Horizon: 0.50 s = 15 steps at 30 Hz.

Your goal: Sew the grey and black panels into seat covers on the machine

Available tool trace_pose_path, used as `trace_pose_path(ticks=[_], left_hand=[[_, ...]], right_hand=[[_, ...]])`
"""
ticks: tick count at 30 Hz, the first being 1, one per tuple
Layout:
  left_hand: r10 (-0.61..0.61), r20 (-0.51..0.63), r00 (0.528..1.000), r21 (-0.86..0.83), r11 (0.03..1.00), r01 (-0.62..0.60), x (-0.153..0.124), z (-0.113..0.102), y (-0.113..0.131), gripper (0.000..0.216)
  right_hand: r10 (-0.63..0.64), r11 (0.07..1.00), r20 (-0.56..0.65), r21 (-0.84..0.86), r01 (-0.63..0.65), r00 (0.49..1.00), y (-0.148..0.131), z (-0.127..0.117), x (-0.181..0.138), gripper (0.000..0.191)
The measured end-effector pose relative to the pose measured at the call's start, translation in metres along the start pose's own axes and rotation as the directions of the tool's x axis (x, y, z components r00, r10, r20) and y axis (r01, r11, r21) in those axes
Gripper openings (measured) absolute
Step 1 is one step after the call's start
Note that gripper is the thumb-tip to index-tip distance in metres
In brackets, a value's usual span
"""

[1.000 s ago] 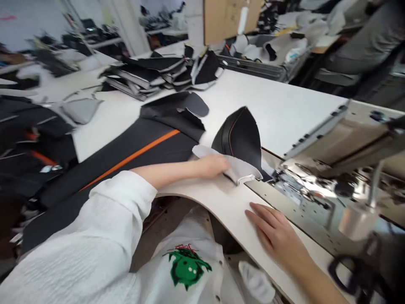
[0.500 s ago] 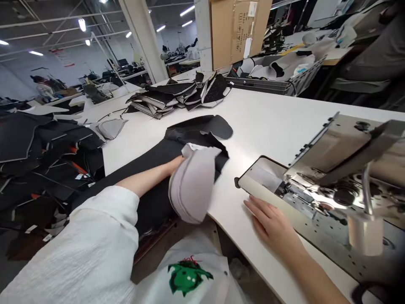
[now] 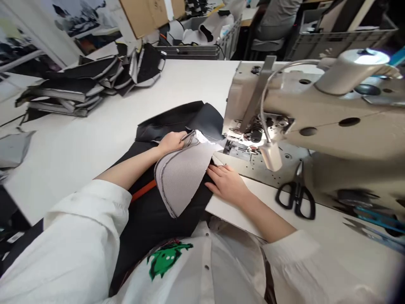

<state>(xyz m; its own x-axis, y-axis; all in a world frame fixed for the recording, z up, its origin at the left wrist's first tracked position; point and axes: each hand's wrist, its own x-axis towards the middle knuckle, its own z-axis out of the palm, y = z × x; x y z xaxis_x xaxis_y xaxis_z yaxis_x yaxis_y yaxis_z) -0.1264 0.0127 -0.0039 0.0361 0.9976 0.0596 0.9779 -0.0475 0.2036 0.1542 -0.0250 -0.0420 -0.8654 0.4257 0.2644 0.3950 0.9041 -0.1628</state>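
My left hand (image 3: pixel 172 142) is closed on the edge of a grey mesh-like fabric panel (image 3: pixel 185 175), curved and sewn in layers. Black fabric (image 3: pixel 158 223) is joined to or lies under the panel, spreading over the table edge and my lap; which, I cannot tell. A white strip lies along the panel's top edge, close to the needle area of the sewing machine (image 3: pixel 243 145). My right hand (image 3: pixel 226 181) rests palm down at the panel's right edge, fingers stretched and thumb apart. An orange strip (image 3: pixel 144 190) shows beneath my left forearm.
Black-handled scissors (image 3: pixel 297 194) lie on the right, beside the machine's lamp (image 3: pixel 271 156). A stack of black and grey pieces (image 3: pixel 85 82) sits at the back left of the white table (image 3: pixel 190 78). Grey crates (image 3: pixel 193 52) and a seated person (image 3: pixel 278 21) are beyond it.
The view has turned right and down. My left hand has brought the grey panel right, up to the machine. My right hand has gone from the bare machine plate to the panel's edge.
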Motion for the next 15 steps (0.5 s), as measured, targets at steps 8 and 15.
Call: trace_pose_path(ticks=[8,15], left_hand=[[-0.029,-0.071,0.997,-0.067,0.997,0.025,-0.014,0.003,-0.011,0.023],[-0.046,0.095,0.994,0.058,0.998,0.04,0.001,-0.009,0.021,0.031]], right_hand=[[0.202,0.979,-0.006,-0.029,-0.203,0.979,-0.007,0.007,0.001,0.065],[0.215,0.976,0.037,-0.039,-0.214,0.976,-0.003,-0.001,0.006,0.065]])
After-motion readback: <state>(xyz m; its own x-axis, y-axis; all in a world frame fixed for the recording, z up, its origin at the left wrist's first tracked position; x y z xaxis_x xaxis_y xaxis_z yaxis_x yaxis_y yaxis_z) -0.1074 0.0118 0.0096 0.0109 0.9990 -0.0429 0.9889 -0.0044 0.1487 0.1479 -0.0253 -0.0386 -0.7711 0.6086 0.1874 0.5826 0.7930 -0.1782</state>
